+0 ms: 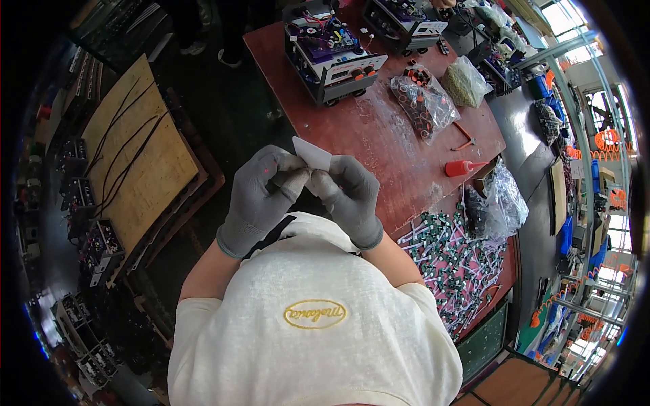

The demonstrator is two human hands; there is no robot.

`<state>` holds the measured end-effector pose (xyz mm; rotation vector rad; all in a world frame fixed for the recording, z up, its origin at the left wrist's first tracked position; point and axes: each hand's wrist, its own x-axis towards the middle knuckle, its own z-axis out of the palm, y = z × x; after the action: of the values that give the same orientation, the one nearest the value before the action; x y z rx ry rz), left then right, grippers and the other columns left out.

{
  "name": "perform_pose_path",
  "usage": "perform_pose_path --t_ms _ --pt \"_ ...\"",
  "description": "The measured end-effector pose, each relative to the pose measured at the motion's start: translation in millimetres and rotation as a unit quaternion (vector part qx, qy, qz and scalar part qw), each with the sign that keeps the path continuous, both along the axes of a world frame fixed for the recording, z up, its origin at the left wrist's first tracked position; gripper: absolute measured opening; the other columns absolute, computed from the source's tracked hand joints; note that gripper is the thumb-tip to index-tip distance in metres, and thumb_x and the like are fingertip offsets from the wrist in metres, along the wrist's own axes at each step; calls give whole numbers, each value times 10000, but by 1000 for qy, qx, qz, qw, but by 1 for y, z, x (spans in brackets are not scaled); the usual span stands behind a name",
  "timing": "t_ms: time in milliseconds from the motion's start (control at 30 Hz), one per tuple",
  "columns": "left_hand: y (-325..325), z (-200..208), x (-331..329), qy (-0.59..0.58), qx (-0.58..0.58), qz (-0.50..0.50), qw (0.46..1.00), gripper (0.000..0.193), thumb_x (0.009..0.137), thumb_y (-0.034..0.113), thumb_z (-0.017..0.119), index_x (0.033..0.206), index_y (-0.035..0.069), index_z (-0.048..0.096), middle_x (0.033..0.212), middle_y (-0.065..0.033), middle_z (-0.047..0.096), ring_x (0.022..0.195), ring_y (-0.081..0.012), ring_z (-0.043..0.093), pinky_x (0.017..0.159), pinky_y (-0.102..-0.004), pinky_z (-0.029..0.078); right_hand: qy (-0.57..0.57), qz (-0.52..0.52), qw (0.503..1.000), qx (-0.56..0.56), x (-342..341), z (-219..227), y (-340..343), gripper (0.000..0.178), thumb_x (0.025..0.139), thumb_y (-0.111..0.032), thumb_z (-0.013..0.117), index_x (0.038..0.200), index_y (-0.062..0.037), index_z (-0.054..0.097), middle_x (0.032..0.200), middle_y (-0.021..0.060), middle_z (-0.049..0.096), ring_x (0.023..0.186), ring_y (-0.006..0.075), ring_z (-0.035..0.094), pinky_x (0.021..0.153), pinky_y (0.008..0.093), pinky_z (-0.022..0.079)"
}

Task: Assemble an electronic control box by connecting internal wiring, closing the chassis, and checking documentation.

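Observation:
Between my two gloved hands I hold a small flat white card-like piece (313, 153) in front of my chest. My left hand (261, 189), in a grey glove, pinches its lower left edge between thumb and fingers. The grey-gloved right hand (349, 196) pinches the same piece from the other side, the fingertips of both hands nearly touching. Beyond them on the red table (399, 176) stands an open device (332, 61) with a purple circuit board, a pale front panel and orange-and-black knobs.
A second open device (406, 27) stands farther back. Right of it lie a bag of dark ring-like parts (426, 105), a bag of pale green bits (466, 81), pliers (464, 137), a red bottle (464, 168) and a pile of small wired boards (453, 264). Leftward is a wooden board (142, 162) with black cables.

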<state>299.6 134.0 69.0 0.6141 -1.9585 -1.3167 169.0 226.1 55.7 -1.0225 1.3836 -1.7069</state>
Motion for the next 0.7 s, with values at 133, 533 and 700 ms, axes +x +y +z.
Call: perform_pose_path --t_ms 133,533,700 --pt "1 8 2 -22 -7 10 1000 60 814 29 645 857 -3 619 815 -56 588 701 -101 615 625 -222 504 90 -21 996 -1 1 -4 -3 100 787 24 612 887 22 603 705 95 601 568 112 551 531 218 431" --pt "0 2 14 -19 -49 37 998 105 797 33 660 877 32 591 790 -34 561 676 -83 571 597 -211 468 440 -104 872 -188 6 -11 -13 198 710 16 664 900 -18 618 622 74 528 495 197 508 460 291 391" --pt "0 1 20 -10 -2 15 1000 78 801 11 644 859 28 595 799 -21 561 701 -71 552 623 -202 446 484 -101 849 -187 6 -7 -9 213 703 2 667 908 -14 614 646 81 549 508 201 524 472 289 406"
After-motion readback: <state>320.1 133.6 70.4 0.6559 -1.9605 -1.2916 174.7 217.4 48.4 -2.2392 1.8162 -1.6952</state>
